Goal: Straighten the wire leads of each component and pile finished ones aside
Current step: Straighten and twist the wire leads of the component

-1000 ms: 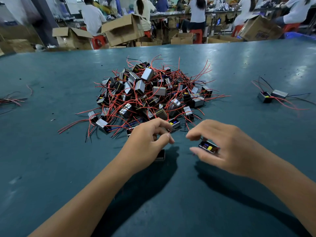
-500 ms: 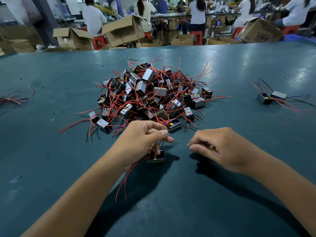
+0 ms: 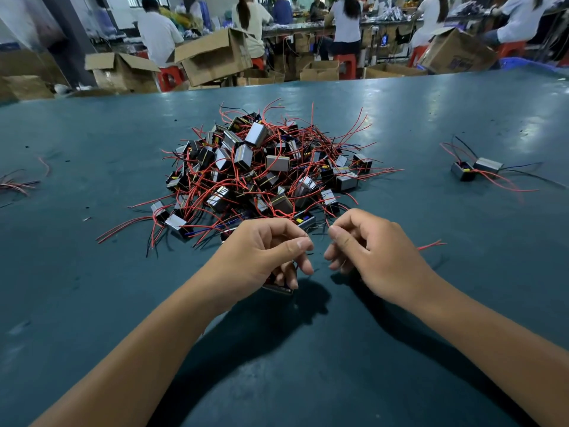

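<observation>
Several cardboard boxes (image 3: 123, 70), contents unseen.

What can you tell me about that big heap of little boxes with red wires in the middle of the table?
The heap is a loose mound of many small block-shaped components, each with a shiny grey metal-looking shell around a dark core, some showing yellow bits. Thin leads, mostly red with a few black and blue, stick out tangled in every direction. It rests on the teal table, just beyond the person's left hand and right hand, with its near edge next to their fingertips.
</observation>
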A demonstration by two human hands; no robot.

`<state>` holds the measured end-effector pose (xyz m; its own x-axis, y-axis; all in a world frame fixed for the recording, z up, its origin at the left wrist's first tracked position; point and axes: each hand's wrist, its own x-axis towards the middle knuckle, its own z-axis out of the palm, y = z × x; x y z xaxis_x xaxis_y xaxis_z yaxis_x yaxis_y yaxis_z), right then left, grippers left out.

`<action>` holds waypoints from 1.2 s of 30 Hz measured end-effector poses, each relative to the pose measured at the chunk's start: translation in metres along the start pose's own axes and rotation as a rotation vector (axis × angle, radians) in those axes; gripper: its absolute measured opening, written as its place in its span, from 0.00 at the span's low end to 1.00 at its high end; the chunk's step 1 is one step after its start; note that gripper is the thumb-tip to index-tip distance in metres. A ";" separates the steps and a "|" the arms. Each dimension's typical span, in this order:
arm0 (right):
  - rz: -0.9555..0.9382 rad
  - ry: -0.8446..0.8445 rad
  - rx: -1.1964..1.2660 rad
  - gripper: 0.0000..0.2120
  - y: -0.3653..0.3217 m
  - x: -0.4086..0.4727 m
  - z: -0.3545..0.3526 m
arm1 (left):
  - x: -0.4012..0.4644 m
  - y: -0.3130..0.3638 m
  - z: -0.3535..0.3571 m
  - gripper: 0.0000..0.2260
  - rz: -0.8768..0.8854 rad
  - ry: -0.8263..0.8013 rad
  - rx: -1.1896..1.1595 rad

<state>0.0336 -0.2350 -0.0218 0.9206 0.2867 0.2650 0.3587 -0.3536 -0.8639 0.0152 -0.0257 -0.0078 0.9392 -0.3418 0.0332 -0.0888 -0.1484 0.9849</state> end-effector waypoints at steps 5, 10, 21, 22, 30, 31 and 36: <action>0.027 -0.091 0.107 0.10 -0.002 0.002 -0.006 | 0.001 -0.003 0.002 0.07 0.046 0.057 0.108; 0.060 -0.204 0.305 0.07 -0.011 0.000 -0.009 | 0.000 -0.001 0.005 0.07 0.094 0.086 0.235; -0.391 -0.034 -0.271 0.05 -0.007 -0.004 -0.012 | -0.002 -0.002 0.007 0.04 0.141 0.091 0.313; -0.398 -0.039 -0.283 0.07 -0.008 -0.005 -0.012 | -0.002 -0.003 0.008 0.04 0.148 0.087 0.310; -0.545 0.040 -0.509 0.05 -0.013 -0.008 -0.011 | -0.001 -0.006 0.012 0.05 0.150 0.043 0.225; -0.557 0.032 -0.516 0.05 -0.013 -0.008 -0.012 | -0.001 -0.005 0.012 0.06 0.154 0.038 0.223; -0.520 -0.011 -0.481 0.04 -0.014 -0.006 -0.014 | -0.001 -0.003 0.012 0.06 0.157 0.047 0.174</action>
<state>0.0249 -0.2448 -0.0054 0.6106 0.5336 0.5852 0.7823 -0.5216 -0.3407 0.0104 -0.0360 -0.0132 0.9232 -0.3306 0.1958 -0.2874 -0.2559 0.9230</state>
